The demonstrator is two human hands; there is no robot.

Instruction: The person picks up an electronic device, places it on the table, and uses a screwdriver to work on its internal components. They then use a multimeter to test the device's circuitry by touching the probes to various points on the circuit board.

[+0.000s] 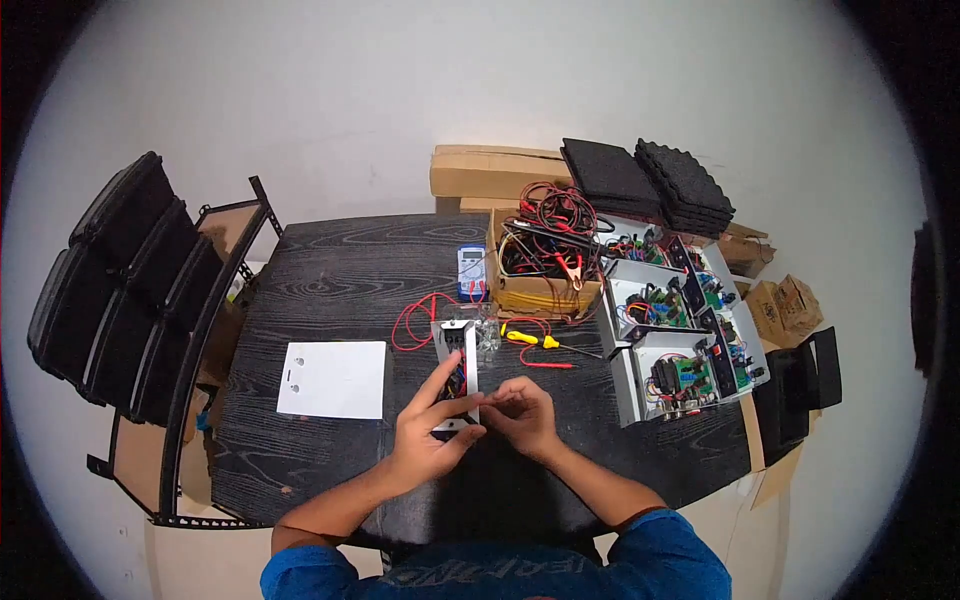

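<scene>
1. Left hand (428, 440): grips the case's near end, index stretched over the wiring.
2. Narrow wired case (473, 360): on the table (330, 290), mostly beyond both hands, long axis pointing away.
3. Right hand (525, 420): curled shut by its near right corner, can't tell if holding anything.

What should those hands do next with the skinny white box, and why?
I'd probably steady the white box with the left hand: its fingers already reach across the open side, where wires show, and the right hand has its fingertips close by the box's near end. Whether they pinch something tiny, I can't tell.
</scene>
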